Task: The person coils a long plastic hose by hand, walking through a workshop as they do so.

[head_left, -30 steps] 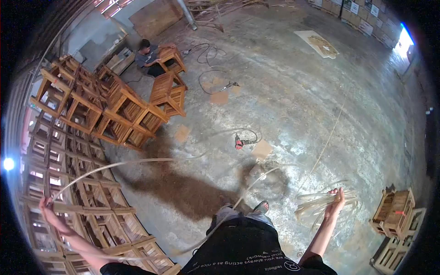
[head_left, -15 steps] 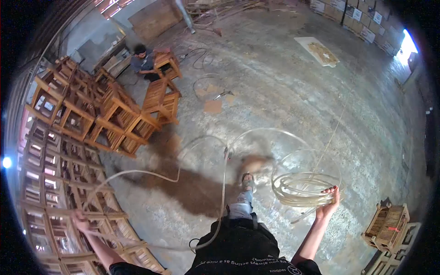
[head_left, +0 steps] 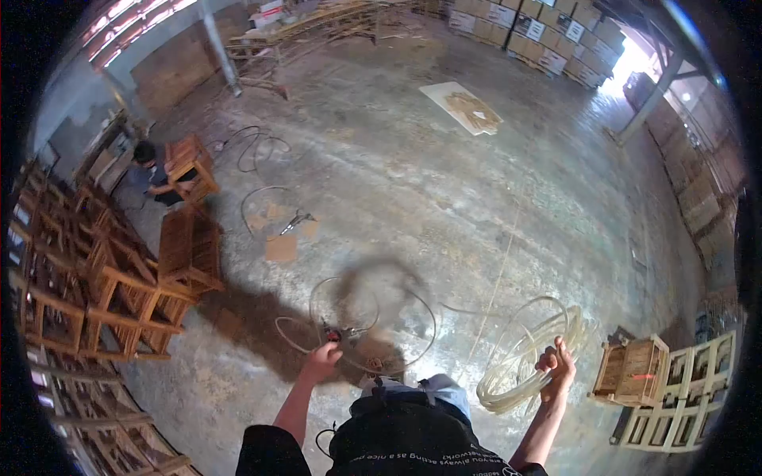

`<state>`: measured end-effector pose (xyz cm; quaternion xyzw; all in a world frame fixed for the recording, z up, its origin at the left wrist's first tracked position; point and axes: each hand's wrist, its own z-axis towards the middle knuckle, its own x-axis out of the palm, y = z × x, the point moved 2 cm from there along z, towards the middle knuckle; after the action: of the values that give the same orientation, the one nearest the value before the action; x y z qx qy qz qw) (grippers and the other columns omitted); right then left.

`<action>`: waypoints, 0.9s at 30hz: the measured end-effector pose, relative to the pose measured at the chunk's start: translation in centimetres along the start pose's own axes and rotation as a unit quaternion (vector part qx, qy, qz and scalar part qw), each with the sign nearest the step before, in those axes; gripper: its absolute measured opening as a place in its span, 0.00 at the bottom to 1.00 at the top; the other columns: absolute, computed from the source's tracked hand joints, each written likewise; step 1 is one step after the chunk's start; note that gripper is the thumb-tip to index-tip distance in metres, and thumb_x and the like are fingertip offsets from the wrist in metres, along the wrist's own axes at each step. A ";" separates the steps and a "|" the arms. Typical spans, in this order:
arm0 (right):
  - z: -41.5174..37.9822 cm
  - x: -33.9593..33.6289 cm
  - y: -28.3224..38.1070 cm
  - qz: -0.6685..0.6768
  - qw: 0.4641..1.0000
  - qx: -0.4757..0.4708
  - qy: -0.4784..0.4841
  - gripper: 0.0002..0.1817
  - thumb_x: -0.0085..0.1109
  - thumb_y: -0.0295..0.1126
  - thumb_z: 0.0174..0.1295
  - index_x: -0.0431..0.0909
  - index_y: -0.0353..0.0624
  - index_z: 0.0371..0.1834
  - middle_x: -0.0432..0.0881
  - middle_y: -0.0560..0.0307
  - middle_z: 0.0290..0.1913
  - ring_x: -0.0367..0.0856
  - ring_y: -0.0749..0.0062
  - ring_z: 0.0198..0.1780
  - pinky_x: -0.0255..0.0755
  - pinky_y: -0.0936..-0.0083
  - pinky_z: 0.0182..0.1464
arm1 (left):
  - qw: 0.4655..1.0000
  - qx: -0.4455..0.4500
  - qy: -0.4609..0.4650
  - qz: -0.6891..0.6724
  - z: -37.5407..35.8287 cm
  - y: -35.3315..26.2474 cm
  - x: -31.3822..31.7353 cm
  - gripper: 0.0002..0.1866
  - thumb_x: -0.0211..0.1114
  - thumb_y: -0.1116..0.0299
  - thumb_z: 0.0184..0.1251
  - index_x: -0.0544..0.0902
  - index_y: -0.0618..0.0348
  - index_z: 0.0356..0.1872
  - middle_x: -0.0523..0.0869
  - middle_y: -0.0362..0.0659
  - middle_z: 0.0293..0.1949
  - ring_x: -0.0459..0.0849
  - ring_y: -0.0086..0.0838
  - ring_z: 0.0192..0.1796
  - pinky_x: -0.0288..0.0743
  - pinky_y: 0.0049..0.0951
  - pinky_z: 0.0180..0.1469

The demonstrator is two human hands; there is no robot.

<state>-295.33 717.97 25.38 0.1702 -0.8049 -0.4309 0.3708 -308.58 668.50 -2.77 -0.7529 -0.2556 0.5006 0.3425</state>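
My right hand [head_left: 557,371] is closed around a thick coil of clear hose [head_left: 508,389], which hangs in several loops to the right of my body. In front of my body, my left hand [head_left: 320,363] has its fingers closed on the hose near a small dark-and-red fitting [head_left: 333,335]. Exactly where the fingers grip is hard to make out. A wide loose loop of the hose [head_left: 434,325] spreads forward between my hands, above the concrete floor [head_left: 397,206].
Wooden slatted furniture [head_left: 119,278] is stacked along the left, where a person [head_left: 155,174] crouches beside a small piece. A tool [head_left: 295,222] lies near cardboard pieces [head_left: 281,248]. A wooden crate [head_left: 631,371] and pale pallet [head_left: 686,389] stand at right; cartons [head_left: 540,36] line the back.
My left hand has come from the far left to the front of my body, and the stretched hose now hangs in loops. My right hand keeps the coil. The view has turned rightward and up.
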 end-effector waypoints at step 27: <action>41.8 22.5 11.7 -0.090 0.841 0.214 0.489 0.22 0.60 0.33 0.55 0.70 0.25 0.46 0.69 0.55 0.13 0.65 0.75 0.11 0.58 0.76 0.14 | 0.987 -0.099 -0.118 -0.048 40.0 -30.4 5.2 0.21 0.55 0.47 0.65 0.85 0.53 0.36 0.84 0.54 0.29 0.83 0.51 0.36 0.74 0.46 0.37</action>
<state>-340.90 735.01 30.29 0.5054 -0.5727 -0.1397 0.6301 -345.09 701.97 7.12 -0.7058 -0.3787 0.5406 0.2573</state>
